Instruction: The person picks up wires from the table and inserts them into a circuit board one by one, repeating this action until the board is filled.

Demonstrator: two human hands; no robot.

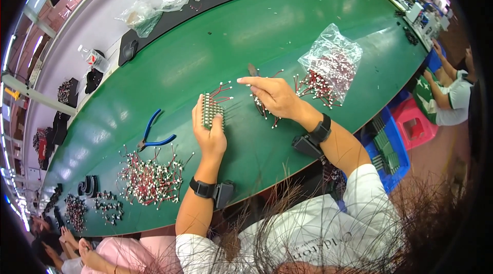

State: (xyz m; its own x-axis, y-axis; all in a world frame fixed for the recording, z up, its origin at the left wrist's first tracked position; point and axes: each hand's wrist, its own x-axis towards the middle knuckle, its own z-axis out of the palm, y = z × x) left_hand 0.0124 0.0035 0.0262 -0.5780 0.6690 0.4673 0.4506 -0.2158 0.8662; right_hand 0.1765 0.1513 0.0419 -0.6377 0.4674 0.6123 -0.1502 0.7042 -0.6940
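My left hand (209, 133) grips a green circuit board panel (209, 112) lined with rows of small pale connectors. Short red and black wire leads (222, 90) with white plugs stick out from its upper right side. Just right of the board is my right hand (275, 97), its index finger stretched toward the left and thumb close beneath it. A tiny white bit shows at those fingertips, too small to name. Under and beside the right hand lie a few loose wire leads (275, 121) and a dark-tipped tool (252, 69), partly hidden.
Blue-handled pliers (149, 133) lie left of my left hand, above a heap of wire leads (151, 177). A clear plastic bag (334, 50) spills more leads at right. A blue crate (398, 158) of boards stands beyond the green table's (246, 27) right edge. Other people sit nearby.
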